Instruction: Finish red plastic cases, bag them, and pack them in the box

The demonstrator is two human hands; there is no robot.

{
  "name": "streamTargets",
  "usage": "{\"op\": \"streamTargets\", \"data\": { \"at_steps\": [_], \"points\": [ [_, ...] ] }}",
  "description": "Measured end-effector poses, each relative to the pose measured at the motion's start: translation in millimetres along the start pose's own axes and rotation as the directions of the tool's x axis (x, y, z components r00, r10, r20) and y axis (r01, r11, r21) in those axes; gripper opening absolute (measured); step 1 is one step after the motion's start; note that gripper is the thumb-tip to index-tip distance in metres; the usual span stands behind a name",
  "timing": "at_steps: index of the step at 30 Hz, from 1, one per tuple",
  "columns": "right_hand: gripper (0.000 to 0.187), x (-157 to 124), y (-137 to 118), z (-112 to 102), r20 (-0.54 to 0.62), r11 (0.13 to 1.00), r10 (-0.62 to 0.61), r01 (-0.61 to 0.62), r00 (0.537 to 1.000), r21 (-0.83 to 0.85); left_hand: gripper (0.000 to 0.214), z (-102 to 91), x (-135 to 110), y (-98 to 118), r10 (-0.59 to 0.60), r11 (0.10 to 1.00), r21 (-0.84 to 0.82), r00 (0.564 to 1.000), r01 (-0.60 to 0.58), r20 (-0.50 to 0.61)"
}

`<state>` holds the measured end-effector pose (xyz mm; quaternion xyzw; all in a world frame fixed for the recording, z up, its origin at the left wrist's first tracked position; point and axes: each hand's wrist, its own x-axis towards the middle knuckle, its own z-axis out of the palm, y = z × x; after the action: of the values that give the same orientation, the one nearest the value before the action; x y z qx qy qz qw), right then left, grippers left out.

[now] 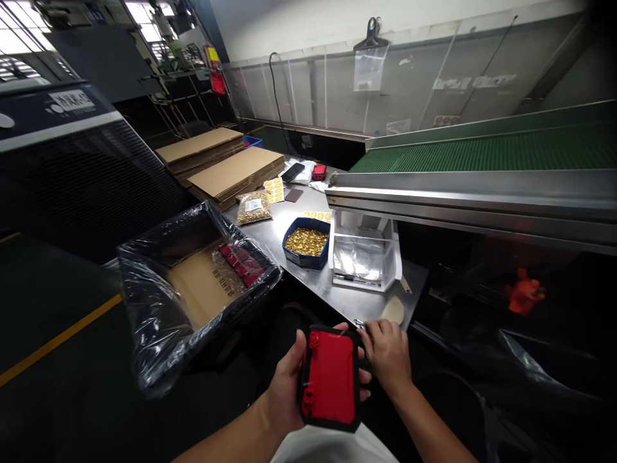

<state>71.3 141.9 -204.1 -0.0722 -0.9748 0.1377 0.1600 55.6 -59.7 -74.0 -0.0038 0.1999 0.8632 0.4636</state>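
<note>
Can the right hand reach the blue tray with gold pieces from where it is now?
Probably yes: the blue tray stands open on the steel table, ahead of the right hand, with nothing between them. That hand now touches the red case.

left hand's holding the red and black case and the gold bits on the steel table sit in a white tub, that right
Not quite: the head view shows the tub is blue, not white. The rest holds: the left hand holds the red and black case, and the gold bits sit in that tub on the steel table.
</note>
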Motion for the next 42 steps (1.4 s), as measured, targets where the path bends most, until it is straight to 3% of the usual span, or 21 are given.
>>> {"op": "streamTargets", "data": {
  "at_steps": [3, 7, 20, 23, 26, 28, 30, 31, 37, 40, 42],
  "points": [
    [0.024, 4, 2, 4, -0.061, 0.999, -0.032, 0.029, 0.998, -0.041, 0.081, -3.5, -2, 1, -0.014, 1.000, 0.011, 1.000, 0.014, 0.017],
    [0.022, 12, 3, 7, -0.027, 0.994, -0.078, 0.075, 0.997, -0.079, 0.080, -5.0, -4, 2, -0.019, 1.000, 0.005, 1.000, 0.019, 0.012],
    [0.026, 22, 5, 15, -0.005, 0.992, -0.026, 0.025, 1.000, -0.126, 0.074, -5.9, -7, 8, -0.004, 1.000, 0.026, 1.000, 0.004, -0.002],
    [0.028, 22, 1, 8, -0.038, 1.000, 0.009, -0.009, 0.999, 0.002, 0.073, -6.1, -8, 10, 0.012, 0.999, 0.051, 1.000, -0.012, 0.000],
    [0.026, 23, -10, -8, -0.032, 0.923, 0.131, -0.110, 0.991, 0.370, 0.072, -6.4, -8, 11, 0.042, 0.996, 0.077, 0.999, -0.042, 0.004],
    [0.031, 24, -19, -20, 0.069, 0.751, 0.249, -0.237, 0.966, 0.616, 0.070, -7.0, -7, 11, 0.051, 0.997, 0.065, 0.999, -0.050, -0.003],
    [0.035, 23, -25, -29, 0.185, 0.606, 0.325, -0.355, 0.927, 0.712, 0.068, -8.2, -6, 11, 0.055, 0.998, 0.022, 0.998, -0.055, -0.024],
    [0.037, 22, -26, -32, 0.223, 0.577, 0.347, -0.395, 0.911, 0.715, 0.068, -9.0, -4, 11, 0.058, 0.998, -0.005, 0.998, -0.058, -0.037],
    [0.039, 7, -12, -20, 0.298, 0.559, 0.410, -0.496, 0.862, 0.664, 0.067, -12.1, 0, 11, 0.087, 0.993, -0.076, 0.994, -0.092, -0.065],
    [0.044, 6, 9, -9, 0.150, 0.584, 0.553, -0.509, 0.820, 0.632, 0.065, -13.3, 1, 11, 0.111, 0.990, -0.083, 0.991, -0.117, -0.069],
    [0.057, 10, 26, -2, 0.005, 0.614, 0.667, -0.554, 0.745, 0.562, 0.064, -14.8, 1, 11, 0.116, 0.989, -0.083, 0.990, -0.122, -0.074]
  ]
}}
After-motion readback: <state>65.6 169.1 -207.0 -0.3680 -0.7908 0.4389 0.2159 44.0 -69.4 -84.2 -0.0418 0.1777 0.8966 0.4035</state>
